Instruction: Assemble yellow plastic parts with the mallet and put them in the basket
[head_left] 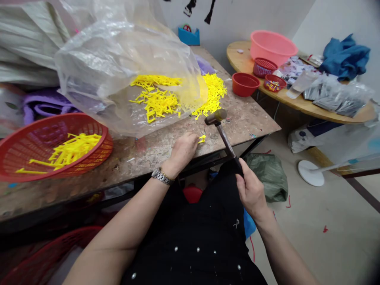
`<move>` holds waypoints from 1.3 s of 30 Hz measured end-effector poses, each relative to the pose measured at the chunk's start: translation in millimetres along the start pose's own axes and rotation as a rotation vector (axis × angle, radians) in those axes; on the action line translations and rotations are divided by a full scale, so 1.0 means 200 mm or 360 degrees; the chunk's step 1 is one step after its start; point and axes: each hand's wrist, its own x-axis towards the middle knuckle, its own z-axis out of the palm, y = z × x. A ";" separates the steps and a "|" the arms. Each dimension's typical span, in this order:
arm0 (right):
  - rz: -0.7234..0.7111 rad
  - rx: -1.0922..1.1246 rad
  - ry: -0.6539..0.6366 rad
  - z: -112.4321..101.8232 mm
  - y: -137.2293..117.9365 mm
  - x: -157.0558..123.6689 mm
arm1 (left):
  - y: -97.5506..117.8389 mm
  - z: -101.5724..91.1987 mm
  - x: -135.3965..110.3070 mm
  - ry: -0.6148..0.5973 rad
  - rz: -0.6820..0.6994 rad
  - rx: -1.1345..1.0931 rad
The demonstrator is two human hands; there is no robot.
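Observation:
My right hand (251, 186) is wrapped round the dark handle of a hammer (226, 139). The hammer's metal head is raised above the front part of the worktable (148, 146). At the table's front edge, my left hand (184, 149) pinches a small yellow plastic piece (202, 139), which pokes out past the fingertips. Beyond the hands lies a pile of yellow plastic pieces (212, 93). More yellow pieces (160, 103) lie in and under the mouth of a large clear plastic bag (124, 59).
A red basket (102, 148) with yellow strips stands at the left. A red bowl (245, 85) sits near the right corner. The round wooden table (297, 103) holds a pink basin (273, 45), small baskets and plastic packets. A green bag (267, 174) rests on the floor.

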 end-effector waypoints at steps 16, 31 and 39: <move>0.0897 0.0963 0.0155 -0.03 0.23 0.11 | -0.06 0.02 0.01 0.0171 -0.0187 -0.0379; 0.1107 0.1577 0.0250 0.08 0.40 0.39 | -0.07 -0.25 -0.12 0.0208 -0.0347 -0.0681; 0.0644 0.0334 0.0203 0.11 0.56 0.42 | -0.20 -0.65 -0.30 0.0417 -0.0679 -0.0081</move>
